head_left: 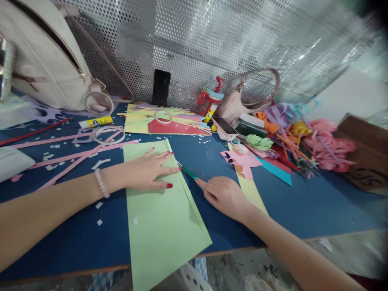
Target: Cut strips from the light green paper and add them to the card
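Observation:
A sheet of light green paper (157, 238) lies on the blue table, its lower end hanging over the front edge. A narrow folded or cut strip runs along its right side. My left hand (148, 171) rests flat on the upper part of the sheet, fingers spread towards that side. In my right hand (222, 196) is a thin craft knife (189, 173) with a green handle. Its tip touches or lies very near the paper's right edge, beside my left fingertips. A small white scrap (135, 220) sits on the sheet.
Pink paper strips (72, 157), tape rolls (109, 135) and a glue stick (95, 122) lie left. Behind are coloured strips (182, 117) and an upright phone (161, 87). Crepe paper (327, 141), a handbag (236, 103) and a cardboard box (363, 153) crowd the right; a backpack (45, 60) stands left.

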`<state>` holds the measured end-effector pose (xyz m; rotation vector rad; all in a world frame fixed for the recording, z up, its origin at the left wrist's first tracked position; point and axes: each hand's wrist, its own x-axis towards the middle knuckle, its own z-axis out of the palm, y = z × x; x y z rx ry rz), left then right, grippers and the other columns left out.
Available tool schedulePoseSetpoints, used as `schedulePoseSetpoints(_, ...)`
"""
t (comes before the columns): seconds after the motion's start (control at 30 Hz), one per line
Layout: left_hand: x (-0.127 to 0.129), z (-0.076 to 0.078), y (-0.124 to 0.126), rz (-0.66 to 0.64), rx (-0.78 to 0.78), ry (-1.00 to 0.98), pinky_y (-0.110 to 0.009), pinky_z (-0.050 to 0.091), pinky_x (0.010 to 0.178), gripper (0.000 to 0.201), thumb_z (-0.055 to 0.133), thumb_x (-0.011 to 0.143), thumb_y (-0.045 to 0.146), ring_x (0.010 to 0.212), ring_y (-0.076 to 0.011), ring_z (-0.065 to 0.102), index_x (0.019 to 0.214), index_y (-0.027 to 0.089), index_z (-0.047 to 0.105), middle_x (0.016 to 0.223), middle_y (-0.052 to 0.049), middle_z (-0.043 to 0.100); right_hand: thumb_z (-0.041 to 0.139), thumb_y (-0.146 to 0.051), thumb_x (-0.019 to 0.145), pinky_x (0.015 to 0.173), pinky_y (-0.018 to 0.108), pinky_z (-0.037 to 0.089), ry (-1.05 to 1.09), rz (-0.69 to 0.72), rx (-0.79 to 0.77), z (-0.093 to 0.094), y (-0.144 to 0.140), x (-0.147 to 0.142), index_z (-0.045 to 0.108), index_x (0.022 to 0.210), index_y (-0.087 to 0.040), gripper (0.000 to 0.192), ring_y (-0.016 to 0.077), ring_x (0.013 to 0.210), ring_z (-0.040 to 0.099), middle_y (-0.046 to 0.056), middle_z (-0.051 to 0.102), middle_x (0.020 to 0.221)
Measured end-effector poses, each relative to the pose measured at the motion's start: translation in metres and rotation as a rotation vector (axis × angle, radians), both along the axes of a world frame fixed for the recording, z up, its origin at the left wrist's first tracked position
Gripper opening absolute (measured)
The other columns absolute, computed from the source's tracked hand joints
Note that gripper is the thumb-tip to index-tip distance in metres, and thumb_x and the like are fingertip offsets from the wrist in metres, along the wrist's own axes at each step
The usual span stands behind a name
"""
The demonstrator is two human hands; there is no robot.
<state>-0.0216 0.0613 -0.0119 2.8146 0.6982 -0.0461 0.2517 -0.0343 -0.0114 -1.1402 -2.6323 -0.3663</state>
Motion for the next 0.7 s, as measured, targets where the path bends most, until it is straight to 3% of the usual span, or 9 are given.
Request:
schedulePoseSetpoints(0.27, 0.001, 0.0, 0.0, -0.004, 0.012, 0.017, -0.064, 0.006, 0.107, 0.061, 0.027, 0.093, 0.066, 0.144, -0.0363, 0.006, 0.147, 0.038, 0.025, 0.156, -0.02, 0.005, 0.04, -0.014, 0.094, 0.054, 0.028, 0.036, -0.006, 0.029, -0.007, -0.001, 0.017, -0.001, 0.069, 0.108, -0.011, 0.032, 0.0127, 0.054, 0.054, 0.001, 0.06, 0.058)
schedulePoseSetpoints(0.7, 0.002, 0.0, -0.001, 0.012, 0.013, 0.01, -0.064, 0.005, 0.107, 0.062, 0.031, 0.092, 0.066, 0.143, -0.037, 0.008, 0.146, 0.038, 0.029, 0.157, -0.016, 0.008, 0.039, -0.015, 0.093, 0.058, 0.028, 0.038, -0.008, -0.022, -0.075, -0.002, 0.042, -0.008, 0.069, 0.113, -0.011, 0.036, 0.0151, 0.06, 0.059, 0.005, 0.067, 0.066)
